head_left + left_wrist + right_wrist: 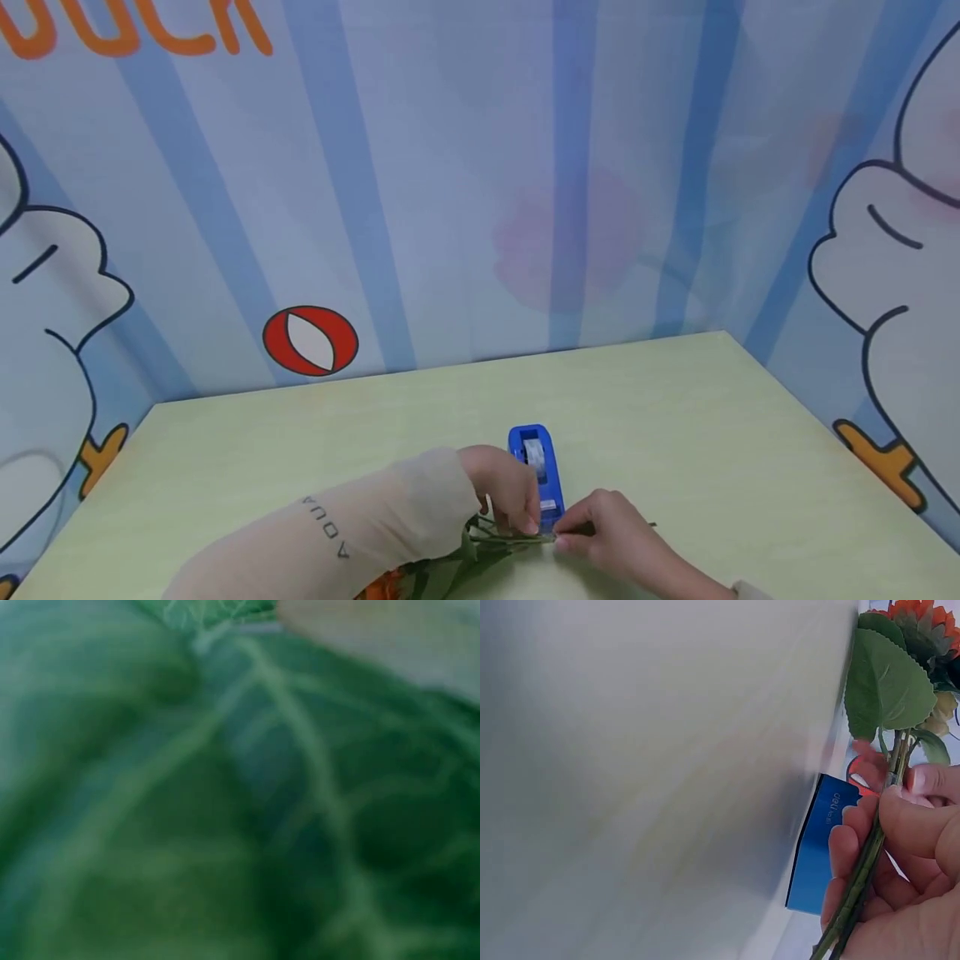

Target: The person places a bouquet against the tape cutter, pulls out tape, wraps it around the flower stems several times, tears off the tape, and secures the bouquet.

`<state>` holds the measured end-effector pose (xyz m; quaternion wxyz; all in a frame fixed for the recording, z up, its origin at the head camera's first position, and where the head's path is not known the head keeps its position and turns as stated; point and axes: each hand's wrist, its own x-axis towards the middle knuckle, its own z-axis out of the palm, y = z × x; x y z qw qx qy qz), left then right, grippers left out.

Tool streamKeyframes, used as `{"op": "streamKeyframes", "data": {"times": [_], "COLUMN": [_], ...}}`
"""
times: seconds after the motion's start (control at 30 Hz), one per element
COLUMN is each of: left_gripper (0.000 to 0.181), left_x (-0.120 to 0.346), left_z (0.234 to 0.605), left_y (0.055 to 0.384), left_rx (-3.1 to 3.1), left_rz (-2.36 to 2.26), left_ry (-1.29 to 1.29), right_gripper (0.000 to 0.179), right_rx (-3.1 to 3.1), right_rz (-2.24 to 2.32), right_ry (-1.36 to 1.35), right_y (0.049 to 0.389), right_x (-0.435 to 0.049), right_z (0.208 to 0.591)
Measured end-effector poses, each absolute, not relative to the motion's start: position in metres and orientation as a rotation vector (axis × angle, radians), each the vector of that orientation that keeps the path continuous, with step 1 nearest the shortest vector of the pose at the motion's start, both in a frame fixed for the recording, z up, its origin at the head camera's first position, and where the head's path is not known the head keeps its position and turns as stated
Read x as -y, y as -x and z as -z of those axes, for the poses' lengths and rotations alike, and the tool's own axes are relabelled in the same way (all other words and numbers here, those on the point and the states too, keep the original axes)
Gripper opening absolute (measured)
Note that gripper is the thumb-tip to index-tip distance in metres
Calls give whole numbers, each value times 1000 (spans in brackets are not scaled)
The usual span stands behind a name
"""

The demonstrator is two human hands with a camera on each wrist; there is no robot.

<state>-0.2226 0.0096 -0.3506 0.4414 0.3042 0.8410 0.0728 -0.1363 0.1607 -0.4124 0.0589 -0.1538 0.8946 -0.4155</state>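
Note:
A bunch of artificial flowers lies low in the head view, its orange bloom point(384, 586) partly behind the left sleeve and its green stems point(510, 540) pointing right. My left hand point(508, 487) pinches the stems below the leaves. My right hand point(611, 533) grips them further down, thumb and fingers around the stems point(862, 874) in the right wrist view. Between the hands, a shiny clear strip like tape point(891, 778) sits on the stems. Just behind the hands stands a blue tape dispenser point(553, 479) with a roll in it. Blurred green leaves point(300, 787) fill the left wrist view.
The pale green tabletop point(337, 433) reaches back to a striped blue backdrop point(465, 167) with printed cartoon figures and a red ball point(311, 341). Similar printed walls stand on both sides. The dispenser is close to both hands.

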Motion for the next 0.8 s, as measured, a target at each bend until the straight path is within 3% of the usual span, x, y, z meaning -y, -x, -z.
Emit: {"op": "streamKeyframes", "data": {"times": [0.3,0.6,0.8], "left_gripper": [3,3,13], "left_x": [-12,-8,-9], "left_z": [355,357,355], "left_y": [222,213,204], "left_rx": [-2113,-2224,-2403], "left_rz": [-195,-215,-73], "left_ry": [-776,-935,-1039], "right_gripper": [4,18,14], "right_rx": [-2695,-2631,-2651], "right_rz": [1237,1156,1124], "right_ry": [447,450,470], "right_y": [136,139,139], "right_x": [-162,-163,-163], "right_z": [413,409,412]}}
